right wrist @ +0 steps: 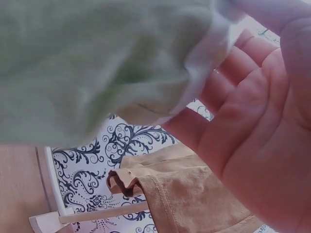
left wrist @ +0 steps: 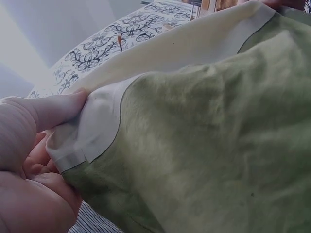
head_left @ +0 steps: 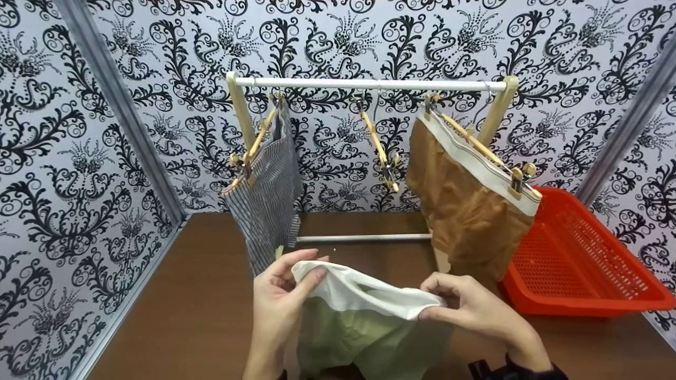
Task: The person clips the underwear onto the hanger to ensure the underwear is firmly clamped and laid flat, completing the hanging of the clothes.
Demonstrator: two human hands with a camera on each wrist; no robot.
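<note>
Hands, left (head_left: pixel 277 298) and right (head_left: pixel 470 306), pinch green shorts (head_left: pixel 364 338) | behind: rack (head_left: pixel 364 83), striped garment (head_left: pixel 272 195) | brown garment (head_left: pixel 470 206) partly hides basket (head_left: pixel 591 306)

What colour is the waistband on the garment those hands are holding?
The waistband is white, showing best in the head view.

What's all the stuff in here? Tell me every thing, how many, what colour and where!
green shorts: one, green with white top, front middle
striped bottoms: one, dark and white, hanging left
brown shorts: one, brown with cream top, hanging right
hangers: three, yellowish, hanging left, middle and right
rack: one, white and pale wood, behind the green shorts
table: one, brown, underneath
basket: one, red, right
walls: three, white with black swirls, left, back, right
posts: two, grey, back corners
sleeve: one, black, bottom right
left hand: one, bare, holding the green shorts
right hand: one, bare, holding them too
</note>
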